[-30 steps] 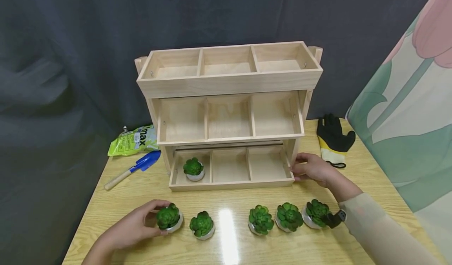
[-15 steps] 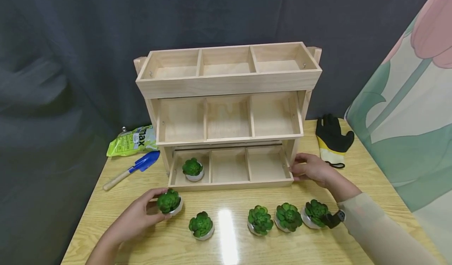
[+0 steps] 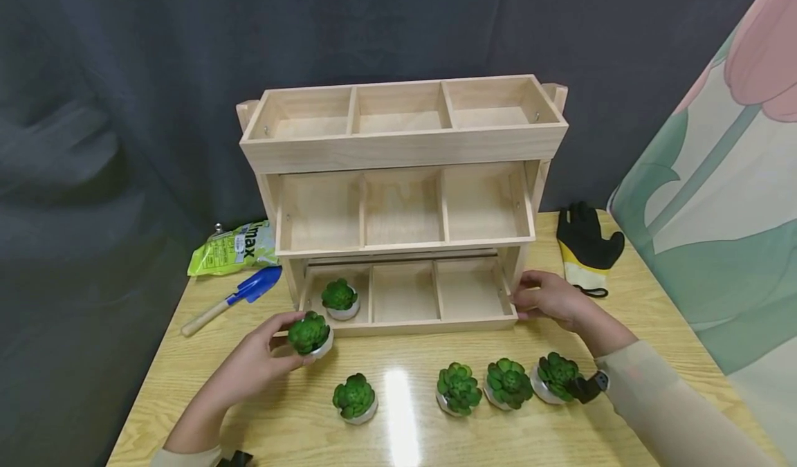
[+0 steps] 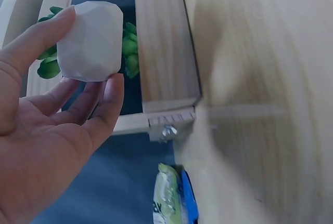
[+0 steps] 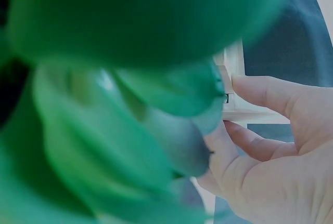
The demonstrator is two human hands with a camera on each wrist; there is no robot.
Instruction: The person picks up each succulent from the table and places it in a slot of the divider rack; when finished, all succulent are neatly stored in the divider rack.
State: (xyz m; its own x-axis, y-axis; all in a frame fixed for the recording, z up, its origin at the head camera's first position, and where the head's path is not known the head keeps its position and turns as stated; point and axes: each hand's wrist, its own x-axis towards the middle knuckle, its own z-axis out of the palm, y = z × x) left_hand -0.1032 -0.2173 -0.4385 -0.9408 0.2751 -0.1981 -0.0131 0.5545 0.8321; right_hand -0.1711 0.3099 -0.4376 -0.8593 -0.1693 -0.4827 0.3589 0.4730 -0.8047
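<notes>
My left hand (image 3: pixel 252 364) pinches a potted succulent (image 3: pixel 309 333) by its white pot, thumb on one side and fingers on the other. In the head view it overlaps the front left corner of the bottom tray (image 3: pixel 411 328) of a three-tier wooden planter stand (image 3: pixel 405 150). The left wrist view shows the pot's faceted white base (image 4: pixel 91 44). Another potted succulent (image 3: pixel 340 295) sits in that tray's left compartment. My right hand (image 3: pixel 551 299) grips the tray's right end, thumb and fingers about its corner; blurred leaves (image 5: pixel 114 130) cover much of the right wrist view.
One potted succulent (image 3: pixel 355 396) stands front left on the wooden table (image 3: pixel 299 432). Several more, including a potted succulent (image 3: pixel 459 389), line the front right, near the right sleeve. A green bag (image 3: pixel 236 249) and blue trowel (image 3: pixel 252 286) lie left, a black glove (image 3: pixel 585 239) right.
My left hand has lifted the potted succulent from its place at the table's front left and carried it forward to the bottom tray's front left corner. My right hand has stayed at the tray's end.
</notes>
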